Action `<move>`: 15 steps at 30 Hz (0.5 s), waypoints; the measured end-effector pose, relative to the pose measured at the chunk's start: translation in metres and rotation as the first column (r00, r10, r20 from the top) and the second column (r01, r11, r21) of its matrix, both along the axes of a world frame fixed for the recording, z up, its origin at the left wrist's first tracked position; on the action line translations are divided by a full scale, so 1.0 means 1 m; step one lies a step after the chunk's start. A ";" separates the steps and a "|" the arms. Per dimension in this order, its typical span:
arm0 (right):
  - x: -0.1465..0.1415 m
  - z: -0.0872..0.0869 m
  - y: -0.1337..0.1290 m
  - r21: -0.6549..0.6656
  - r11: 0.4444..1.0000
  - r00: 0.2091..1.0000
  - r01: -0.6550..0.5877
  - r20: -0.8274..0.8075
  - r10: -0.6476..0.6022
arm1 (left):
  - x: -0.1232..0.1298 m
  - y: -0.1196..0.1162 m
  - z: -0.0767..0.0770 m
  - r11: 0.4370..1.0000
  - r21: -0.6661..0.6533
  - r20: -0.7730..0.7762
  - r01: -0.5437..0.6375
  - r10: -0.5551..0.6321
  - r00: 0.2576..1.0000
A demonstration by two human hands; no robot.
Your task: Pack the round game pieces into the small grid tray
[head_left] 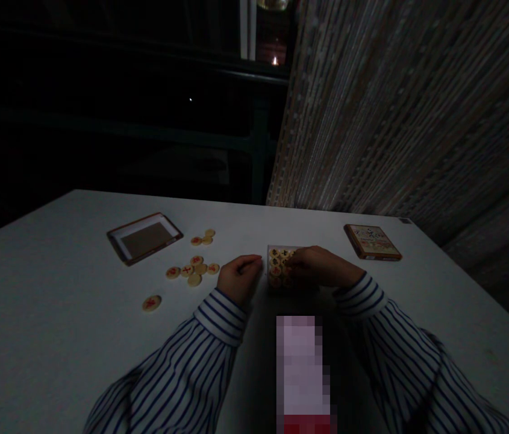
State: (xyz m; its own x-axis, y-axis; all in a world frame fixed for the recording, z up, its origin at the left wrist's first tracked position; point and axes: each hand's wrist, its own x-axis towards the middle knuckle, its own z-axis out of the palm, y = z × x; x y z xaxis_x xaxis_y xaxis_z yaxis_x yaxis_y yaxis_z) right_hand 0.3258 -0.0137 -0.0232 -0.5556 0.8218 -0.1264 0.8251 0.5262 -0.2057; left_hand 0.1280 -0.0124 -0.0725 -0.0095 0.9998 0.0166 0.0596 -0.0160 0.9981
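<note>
A small clear-sided tray [268, 269] holds rows of round wooden Chinese chess pieces [274, 262], marked with black and red characters. Over the tray's right part, my right hand [320, 265] has its fingers bent down onto the pieces; its fingertips are partly hidden. Just left of the tray rests my left hand [240, 276], closed with thumb and fingers together. Whether a piece is inside it cannot be seen. Beyond it to the left lie several loose Chinese chess pieces [187, 270], some showing red characters and some blank sides up. One red-marked piece [151, 303] sits apart, closer to me.
An open, shallow box half [130, 256] lies at the far left of the white table [78, 337]. A printed box lid [374, 241] is at the back right. A bead-string curtain [362, 120] hangs behind the table. A pixelated patch covers something in front of me.
</note>
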 end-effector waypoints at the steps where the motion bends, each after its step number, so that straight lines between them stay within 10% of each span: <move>1: 0.000 0.000 0.000 -0.007 1.000 1.000 0.006 -0.005 -0.006 | 0.000 0.000 0.000 1.000 -0.001 0.007 -0.001 0.001 1.000; 15: 0.000 -0.002 0.001 -0.014 1.000 1.000 0.001 -0.009 -0.001 | 0.001 0.001 -0.002 1.000 -0.030 0.066 0.006 -0.004 0.998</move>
State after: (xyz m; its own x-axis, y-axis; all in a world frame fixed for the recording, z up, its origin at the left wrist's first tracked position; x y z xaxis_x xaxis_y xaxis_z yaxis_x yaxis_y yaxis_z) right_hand 0.3261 -0.0129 -0.0250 -0.5561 0.8204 -0.1327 0.8236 0.5226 -0.2206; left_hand 0.1294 -0.0115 -0.0748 -0.0045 0.9999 -0.0145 -0.0062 0.0144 0.9999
